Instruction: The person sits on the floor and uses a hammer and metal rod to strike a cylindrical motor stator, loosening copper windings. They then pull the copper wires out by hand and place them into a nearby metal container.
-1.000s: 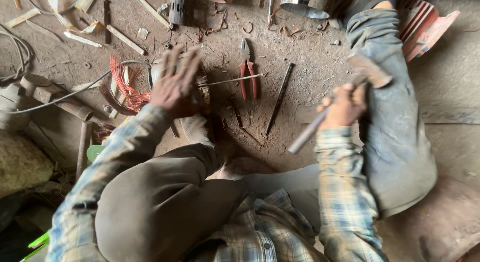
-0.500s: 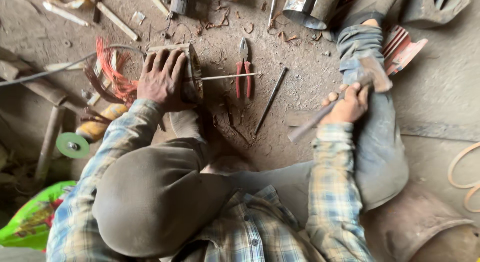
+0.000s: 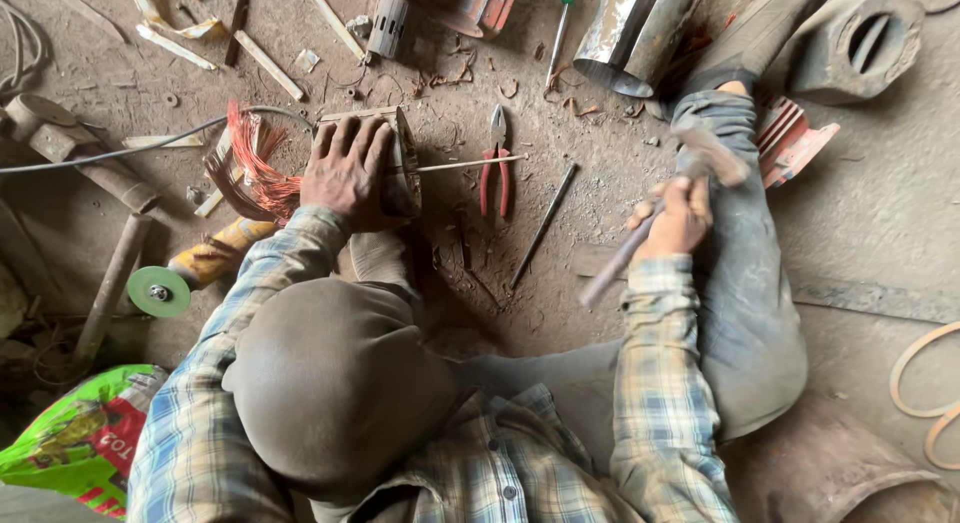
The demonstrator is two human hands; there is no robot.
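Observation:
My left hand [image 3: 345,173] presses flat on a grey metal motor core [image 3: 402,168] lying on the dirt floor. A bundle of reddish copper wire [image 3: 255,168] sticks out of the core's left end. A thin metal rod [image 3: 470,164] pokes out of its right side. My right hand [image 3: 675,218] is shut on the handle of a hammer [image 3: 712,151], raised over my right leg and blurred. The hammer is well to the right of the rod and apart from it.
Red-handled pliers [image 3: 495,168] and a dark steel bar [image 3: 543,226] lie between my hands. An angle grinder [image 3: 190,273] and a green bag [image 3: 80,438] are on the left. A shiny metal cylinder [image 3: 635,33], a grey housing [image 3: 865,38] and a red finned part [image 3: 790,138] sit at the back right.
My left hand stays pressed on the motor core. My right hand keeps the hammer raised, shifted slightly left, and the hammer is now blurred. The view has drifted a little.

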